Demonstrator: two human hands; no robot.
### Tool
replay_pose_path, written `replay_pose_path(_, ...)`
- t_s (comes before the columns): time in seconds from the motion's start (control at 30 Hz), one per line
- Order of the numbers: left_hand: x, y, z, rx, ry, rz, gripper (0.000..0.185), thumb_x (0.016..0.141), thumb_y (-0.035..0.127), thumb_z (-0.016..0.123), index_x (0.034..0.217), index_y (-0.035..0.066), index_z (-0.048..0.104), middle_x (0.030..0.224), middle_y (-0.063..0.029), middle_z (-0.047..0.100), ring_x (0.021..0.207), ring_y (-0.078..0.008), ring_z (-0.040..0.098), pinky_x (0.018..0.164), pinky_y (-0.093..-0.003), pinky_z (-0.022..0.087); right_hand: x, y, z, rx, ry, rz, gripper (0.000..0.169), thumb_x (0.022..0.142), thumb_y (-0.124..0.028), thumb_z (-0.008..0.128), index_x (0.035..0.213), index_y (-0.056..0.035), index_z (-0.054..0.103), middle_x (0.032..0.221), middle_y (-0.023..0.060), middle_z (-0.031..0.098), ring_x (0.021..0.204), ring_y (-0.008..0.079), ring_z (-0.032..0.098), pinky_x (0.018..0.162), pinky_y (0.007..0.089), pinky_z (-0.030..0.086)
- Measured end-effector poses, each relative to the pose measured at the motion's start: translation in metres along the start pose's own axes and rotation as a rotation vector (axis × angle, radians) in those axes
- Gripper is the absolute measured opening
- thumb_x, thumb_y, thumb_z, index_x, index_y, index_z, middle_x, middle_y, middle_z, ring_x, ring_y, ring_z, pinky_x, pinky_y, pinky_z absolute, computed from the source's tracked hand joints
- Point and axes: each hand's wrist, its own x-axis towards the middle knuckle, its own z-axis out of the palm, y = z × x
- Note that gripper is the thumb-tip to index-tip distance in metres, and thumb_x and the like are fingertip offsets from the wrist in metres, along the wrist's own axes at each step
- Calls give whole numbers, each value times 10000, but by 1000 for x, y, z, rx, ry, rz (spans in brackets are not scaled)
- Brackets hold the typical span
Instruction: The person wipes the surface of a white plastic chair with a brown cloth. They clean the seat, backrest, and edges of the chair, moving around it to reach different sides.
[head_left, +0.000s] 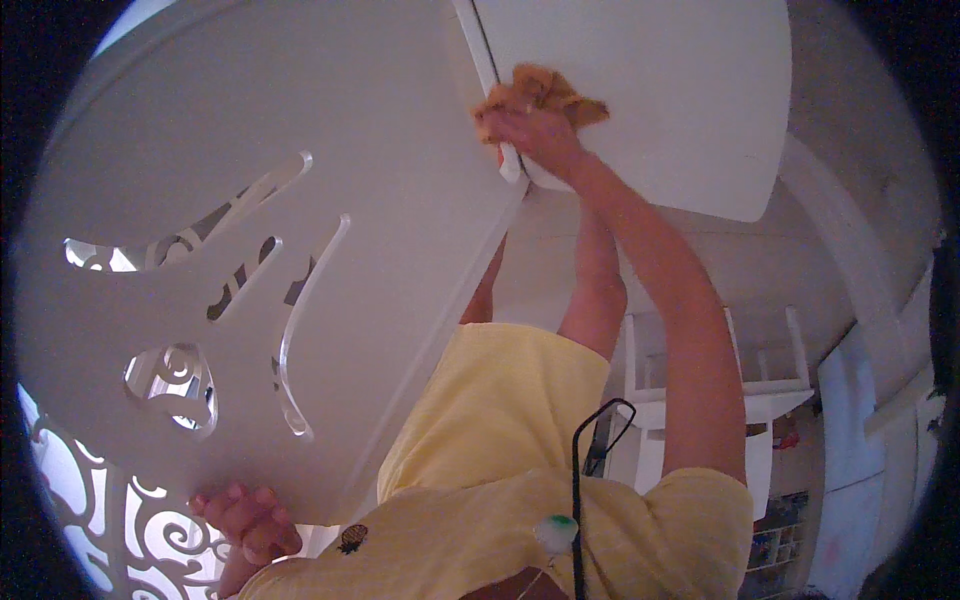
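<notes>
My right hand (536, 135) grips a crumpled orange cloth (544, 86). It presses the cloth to the narrow white edge strip (480, 52) between two white surfaces. On the left of that strip spreads a large white panel (397, 150) with curved cut-outs. To its right is a smooth white board (660, 97) with a rounded corner. At the lower left, my left hand (251, 521) has its fingers curled over the near edge of the cut-out panel. Part of that hand's grip is hidden.
White scrollwork grating (180, 540) shows at the lower left and through the cut-outs. White furniture with upright legs (712, 394) stands behind my right arm. Shelving with small items (776, 536) is at the lower right. A black cord (576, 480) hangs across my yellow clothing.
</notes>
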Motion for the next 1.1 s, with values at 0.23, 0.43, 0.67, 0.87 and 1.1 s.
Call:
replay_pose_path(0.23,2,-9,0,18,56,22,148,750,175,461,883,236,488,949,32,570,1015,-196,460,1004,-458,196,-54,-24,-9,-206,-327,56,341,782,-148,563,1098,-275,582,1010,-75,610,854,149,611,577,303,521)
replay_pose_path(0.43,-29,-19,-3,3,27,-9,164,776,197,421,917,222,500,992,0,571,1054,-220,457,1003,-473,212,-59,-19,-26,-266,-323,-52,383,749,-182,562,1111,-299,603,1089,-100,594,1061,99,519,764,325,485)
replay_pose_path(0.67,-26,-9,-4,-31,16,-42,182,797,217,418,958,198,500,1023,-26,561,1071,-240,451,1003,-478,229,-57,-11,-30,-439,-259,-62,586,688,-156,603,1237,-336,502,1171,-121,549,1089,103,508,867,406,419)
replay_pose_path(0.87,-24,-10,-7,-22,-6,-35,206,814,235,415,993,177,500,1050,-48,553,1086,-257,446,1003,-481,243,61,61,-9,-649,-52,174,536,762,-175,604,1274,-220,453,1269,-7,485,1164,198,453,937,455,372)
replay_pose_path(1.1,-26,3,-11,1,-12,-40,241,835,255,412,1034,153,500,1081,-74,543,1103,-278,441,1003,-485,260,52,16,20,-506,-17,297,611,719,-149,621,1280,-321,449,1222,-97,515,1160,131,457,935,446,374)
